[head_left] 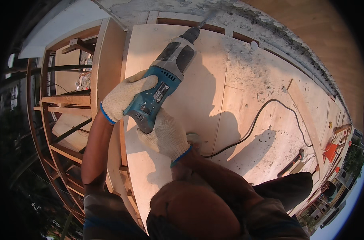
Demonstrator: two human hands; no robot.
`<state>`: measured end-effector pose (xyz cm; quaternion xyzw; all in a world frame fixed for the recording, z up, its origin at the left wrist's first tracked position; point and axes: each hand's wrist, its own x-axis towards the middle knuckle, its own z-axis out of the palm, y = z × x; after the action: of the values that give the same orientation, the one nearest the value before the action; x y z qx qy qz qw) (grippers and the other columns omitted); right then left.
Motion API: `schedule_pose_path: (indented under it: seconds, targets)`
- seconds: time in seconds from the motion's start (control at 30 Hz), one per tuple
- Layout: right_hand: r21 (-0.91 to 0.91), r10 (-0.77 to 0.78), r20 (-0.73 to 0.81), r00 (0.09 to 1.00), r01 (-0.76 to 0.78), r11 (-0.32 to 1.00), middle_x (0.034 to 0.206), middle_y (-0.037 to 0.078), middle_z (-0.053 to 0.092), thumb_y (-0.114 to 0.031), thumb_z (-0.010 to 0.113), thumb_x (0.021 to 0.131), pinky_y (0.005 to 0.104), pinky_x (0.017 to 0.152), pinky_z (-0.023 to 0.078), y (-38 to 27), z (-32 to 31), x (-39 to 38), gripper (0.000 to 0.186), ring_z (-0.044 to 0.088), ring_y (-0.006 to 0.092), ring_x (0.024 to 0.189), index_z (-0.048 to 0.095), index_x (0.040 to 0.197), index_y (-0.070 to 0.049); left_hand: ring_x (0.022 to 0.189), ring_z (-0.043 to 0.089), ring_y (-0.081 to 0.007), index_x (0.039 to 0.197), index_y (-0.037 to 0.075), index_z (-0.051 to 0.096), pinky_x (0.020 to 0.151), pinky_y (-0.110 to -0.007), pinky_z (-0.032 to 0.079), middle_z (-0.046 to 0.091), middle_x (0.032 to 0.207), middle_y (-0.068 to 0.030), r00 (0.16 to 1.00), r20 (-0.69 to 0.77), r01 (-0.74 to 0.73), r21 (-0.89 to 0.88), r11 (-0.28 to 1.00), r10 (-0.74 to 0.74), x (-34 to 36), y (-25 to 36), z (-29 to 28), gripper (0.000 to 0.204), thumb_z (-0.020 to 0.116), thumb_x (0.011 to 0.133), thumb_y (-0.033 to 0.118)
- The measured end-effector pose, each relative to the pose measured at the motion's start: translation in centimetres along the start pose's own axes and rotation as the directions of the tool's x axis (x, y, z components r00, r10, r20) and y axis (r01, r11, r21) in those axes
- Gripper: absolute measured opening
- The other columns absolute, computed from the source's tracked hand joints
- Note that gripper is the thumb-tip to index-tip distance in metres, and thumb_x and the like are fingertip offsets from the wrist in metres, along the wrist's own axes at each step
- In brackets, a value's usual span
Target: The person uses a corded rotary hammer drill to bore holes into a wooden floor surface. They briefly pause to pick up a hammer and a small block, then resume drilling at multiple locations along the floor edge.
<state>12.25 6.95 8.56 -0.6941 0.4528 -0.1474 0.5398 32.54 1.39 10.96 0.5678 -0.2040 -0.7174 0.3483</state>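
A teal and grey rotary hammer drill (162, 86) lies diagonally across the view, its chuck pointing up and to the right. From the chuck a long drill bit (207, 19) reaches toward the rough concrete (238, 14); whether its tip is in the concrete I cannot tell. My left hand (126, 95), in a cream knit glove with a blue cuff, is wrapped round the side of the drill's body. Lower down, my right hand (167, 138), gloved alike, grips the rear handle. Its fingertips and the trigger are hidden.
Pale plywood (246, 92) spreads under the drill, dotted with grit. A black power cord (256, 122) loops across it. On the right lie a wooden strip (308, 116), a dark long-handled tool (290, 163) and an orange object (330, 152). Open timber framing (68, 100) stands left.
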Motion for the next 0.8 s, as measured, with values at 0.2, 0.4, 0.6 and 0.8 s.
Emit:
schedule_pose_path:
  seconds: [0.2, 0.4, 0.6, 0.8]
  targets:
    - [-0.249, 0.233, 0.038, 0.972, -0.216, 0.944, 0.106, 0.023, 0.079, -0.046, 0.09, 0.087, 0.052, 0.084, 0.064, 1.2, -4.4, -4.0, 0.064, 0.08, 0.0438, 0.097, 0.068, 0.124, 0.0, 0.103, 0.082, -0.0245, 0.16, -0.003, 0.05, 0.085, -0.038, 0.072, 0.075, 0.127, -0.0186, 0.981, 0.195, 0.08, -0.354, 0.932, -0.01, 2.2, -7.4, 3.1, 0.073, 0.077, 0.108, 0.039]
    - [-0.411, 0.16, -0.114, 0.981, -0.193, 0.891, 0.109, 0.02, 0.076, -0.041, 0.093, 0.079, 0.052, 0.086, 0.063, 8.6, -9.0, -9.9, 0.064, 0.077, 0.0438, 0.097, 0.069, 0.124, -0.002, 0.105, 0.078, -0.0211, 0.161, -0.002, 0.047, 0.088, -0.036, 0.069, 0.073, 0.131, -0.0158, 0.996, 0.062, -0.027, -0.436, 0.9, 0.06, 2.4, -14.4, 12.5, 0.063, 0.072, 0.108, 0.023]
    - [-0.499, 0.003, -0.103, 0.995, -0.054, 0.865, 0.107, 0.015, 0.074, -0.039, 0.097, 0.069, 0.0495, 0.086, 0.062, 9.9, -10.3, -15.4, 0.071, 0.076, 0.0375, 0.097, 0.07, 0.126, -0.004, 0.108, 0.076, -0.0197, 0.163, 0.0, 0.045, 0.089, -0.036, 0.068, 0.071, 0.133, -0.0146, 1.0, 0.008, -0.001, -0.495, 0.869, 0.006, -2.0, -17.5, 15.9, 0.063, 0.07, 0.107, 0.015]
    - [-0.513, -0.065, -0.134, 0.989, -0.013, 0.858, 0.108, 0.015, 0.074, -0.038, 0.097, 0.067, 0.049, 0.084, 0.062, 9.2, -9.9, -15.6, 0.071, 0.076, 0.0379, 0.096, 0.07, 0.124, -0.005, 0.107, 0.076, -0.0201, 0.161, 0.0, 0.048, 0.09, -0.036, 0.067, 0.072, 0.132, -0.0146, 0.998, -0.03, -0.07, -0.422, 0.904, 0.063, -3.1, -15.7, 15.8, 0.06, 0.069, 0.107, 0.013]
